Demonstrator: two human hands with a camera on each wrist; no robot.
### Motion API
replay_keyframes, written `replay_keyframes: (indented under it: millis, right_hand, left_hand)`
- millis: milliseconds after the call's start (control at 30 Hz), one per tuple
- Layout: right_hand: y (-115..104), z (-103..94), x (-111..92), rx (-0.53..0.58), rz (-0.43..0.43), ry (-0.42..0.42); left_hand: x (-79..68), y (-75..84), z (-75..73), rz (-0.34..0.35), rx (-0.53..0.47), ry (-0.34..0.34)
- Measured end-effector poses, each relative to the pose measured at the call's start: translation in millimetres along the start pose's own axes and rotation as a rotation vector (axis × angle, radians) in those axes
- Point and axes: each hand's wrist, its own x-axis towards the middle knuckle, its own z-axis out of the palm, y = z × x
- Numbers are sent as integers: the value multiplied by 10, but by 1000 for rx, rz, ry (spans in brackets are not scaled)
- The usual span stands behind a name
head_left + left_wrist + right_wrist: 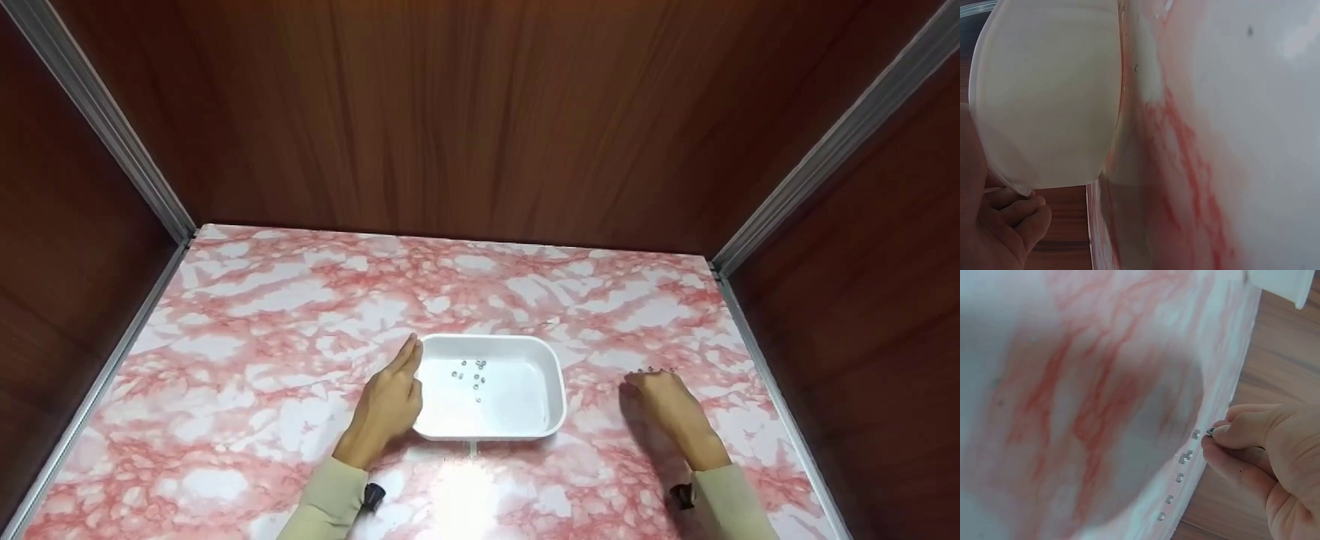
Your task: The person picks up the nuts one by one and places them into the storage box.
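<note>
The left hand (388, 401) grips the white tub (525, 409), the right hand (666, 396) pinches a small shiny piece (1211, 431) near the worktop (247, 420), so picking seems in hand, and next calls for careful carrying.

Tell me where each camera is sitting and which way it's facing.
Head: on the head, facing forward and down over the table and white tray; the left hand, right hand and both sleeves show.
Left wrist: on that wrist, facing the tray's outer wall; part of the left hand shows.
Right wrist: on that wrist, facing the table; the right hand pinches a small shiny piece near others.
Shared: head and right wrist views share the right hand and tray.
</note>
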Motion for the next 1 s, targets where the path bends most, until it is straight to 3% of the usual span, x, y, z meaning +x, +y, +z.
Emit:
replay_keyframes:
  millis: [167, 467, 733, 1000]
  right_hand:
    - [-114, -229, 179, -75, 47, -110]
    - [-165, -245, 228, 30, 63, -35]
    - [-299, -286, 333, 203, 182, 41]
    - [-482, -375, 504, 479, 366, 5]
  left_hand:
    - [-4, 2, -4, 3, 1, 6]
    - [-2, -6, 14, 25, 30, 19]
    - [-13, -3, -4, 32, 21, -9]
    - [7, -10, 8, 48, 61, 21]
